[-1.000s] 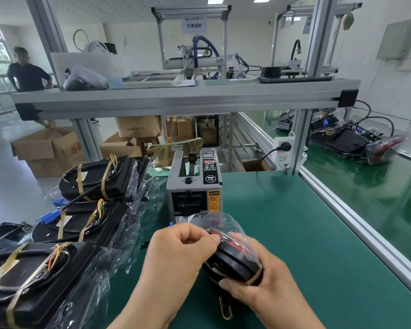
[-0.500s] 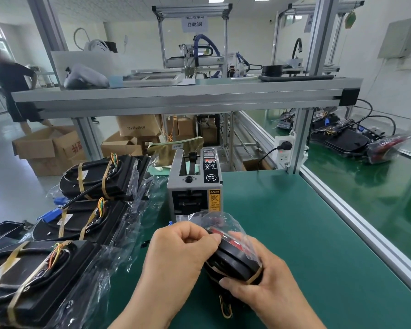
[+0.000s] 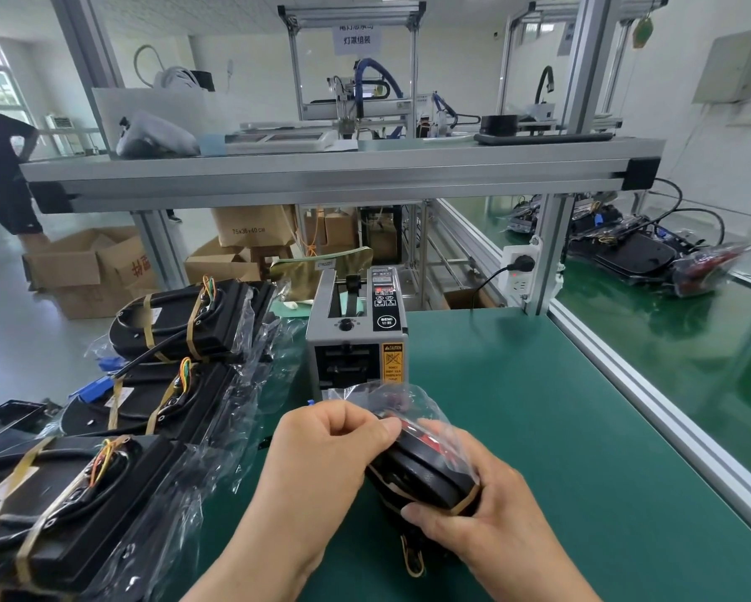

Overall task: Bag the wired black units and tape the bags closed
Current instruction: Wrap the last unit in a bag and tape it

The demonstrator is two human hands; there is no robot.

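Green-matted bench [image 3: 538, 427], bounded by an aluminium rail [image 3: 651, 410] well to the right of the right hand [image 3: 482, 510]. A grey tape dispenser [image 3: 356, 341] stands upright on the mat just beyond the left hand [image 3: 321, 454]. Three black units lie in a row to the left of the left hand, nearest [image 3: 52, 506], middle [image 3: 147, 401] and farthest [image 3: 182, 323]. Each is bound with tan straps and sits in clear bags [image 3: 217, 432] whose loose mouths spread over the mat toward that hand.

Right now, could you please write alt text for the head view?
The left hand pinches the clear bag round a black unit that the right hand grips, over a green bench, before a tape dispenser. Bagged units lie left.
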